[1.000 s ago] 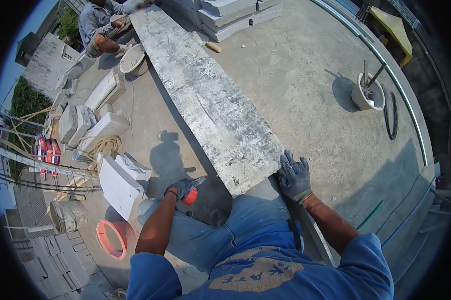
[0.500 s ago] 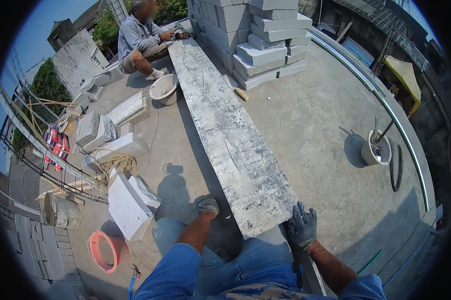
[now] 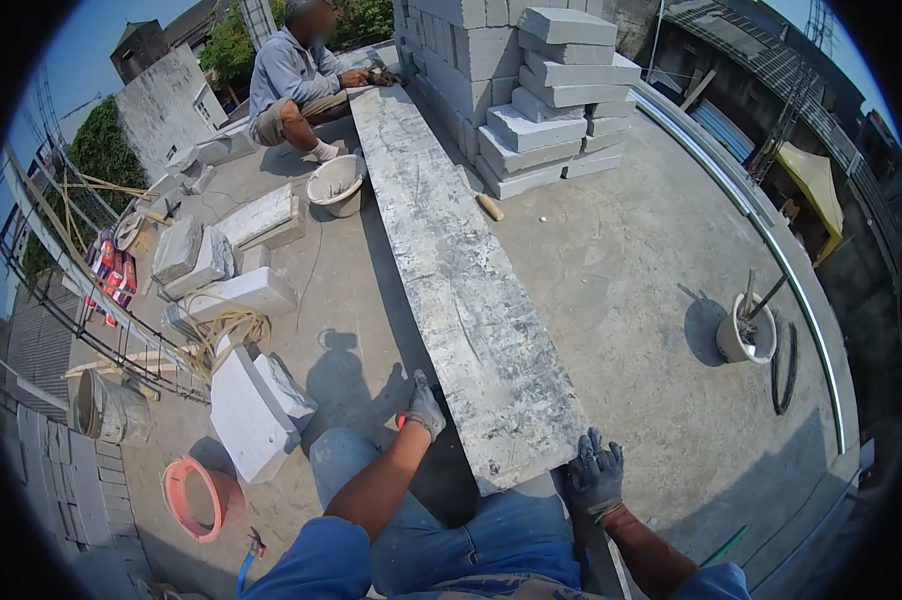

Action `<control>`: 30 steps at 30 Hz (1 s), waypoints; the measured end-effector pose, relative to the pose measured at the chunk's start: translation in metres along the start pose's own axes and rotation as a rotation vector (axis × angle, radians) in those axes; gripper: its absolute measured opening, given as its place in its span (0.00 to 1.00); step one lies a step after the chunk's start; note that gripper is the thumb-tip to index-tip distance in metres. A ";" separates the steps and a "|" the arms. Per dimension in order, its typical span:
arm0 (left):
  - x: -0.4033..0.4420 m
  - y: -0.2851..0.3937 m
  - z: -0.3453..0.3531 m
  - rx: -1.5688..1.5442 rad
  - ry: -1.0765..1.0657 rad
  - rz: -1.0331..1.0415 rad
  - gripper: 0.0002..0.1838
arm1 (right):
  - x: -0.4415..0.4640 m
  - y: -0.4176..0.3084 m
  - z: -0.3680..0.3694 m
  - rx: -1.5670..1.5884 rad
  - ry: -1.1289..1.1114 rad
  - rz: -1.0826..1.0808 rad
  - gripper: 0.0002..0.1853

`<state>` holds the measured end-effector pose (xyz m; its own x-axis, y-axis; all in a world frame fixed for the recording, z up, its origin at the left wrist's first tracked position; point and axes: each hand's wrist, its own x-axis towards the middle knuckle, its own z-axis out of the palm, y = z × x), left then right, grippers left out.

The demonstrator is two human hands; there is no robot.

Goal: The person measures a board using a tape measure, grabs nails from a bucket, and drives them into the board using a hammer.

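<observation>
L. hand (image 3: 427,412): gloved, closed around a small red item (image 3: 402,420), mostly hidden by the palm; held just beside the L. edge of the plank (image 3: 451,250), approx. at its near end. R. hand (image 3: 596,478): gloved, at the plank's near R. corner, fingers up along the edge; cannot tell whether I grip it or only rest on it.

Plank: long, flat, paint-spotted; near end by my jeans (image 3: 501,545), far end by a crouching person (image 3: 291,75). Support underneath: n/a, hidden.

For good R. hand work: press evenly at the corner, wrist straight, fingertips clear of the underside. L. hand: firm hold on the red item, elbow tucked, clear of the edge.

Surroundings: white bucket (image 3: 336,209) near the far L. edge; stacked blocks (image 3: 561,110) and wood handle (image 3: 490,207) on the R.; white slab (image 3: 254,425) and pink bucket (image 3: 231,492) to my L.
</observation>
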<state>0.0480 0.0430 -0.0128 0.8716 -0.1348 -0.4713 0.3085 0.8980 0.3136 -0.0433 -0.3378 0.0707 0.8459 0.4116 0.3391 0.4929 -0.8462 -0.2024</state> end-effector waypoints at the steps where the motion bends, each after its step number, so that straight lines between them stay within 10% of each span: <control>1: -0.026 0.001 0.026 -0.031 -0.025 -0.107 0.31 | -0.001 0.001 0.001 -0.016 -0.009 -0.004 0.32; 30: -0.040 -0.060 0.004 0.198 -0.006 -0.065 0.39 | -0.003 -0.001 -0.004 0.083 -0.099 -0.016 0.31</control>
<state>-0.0041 -0.0069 -0.0097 0.8495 -0.1929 -0.4910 0.4326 0.7874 0.4392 -0.0475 -0.3399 0.0734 0.8516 0.4599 0.2515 0.5185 -0.8097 -0.2747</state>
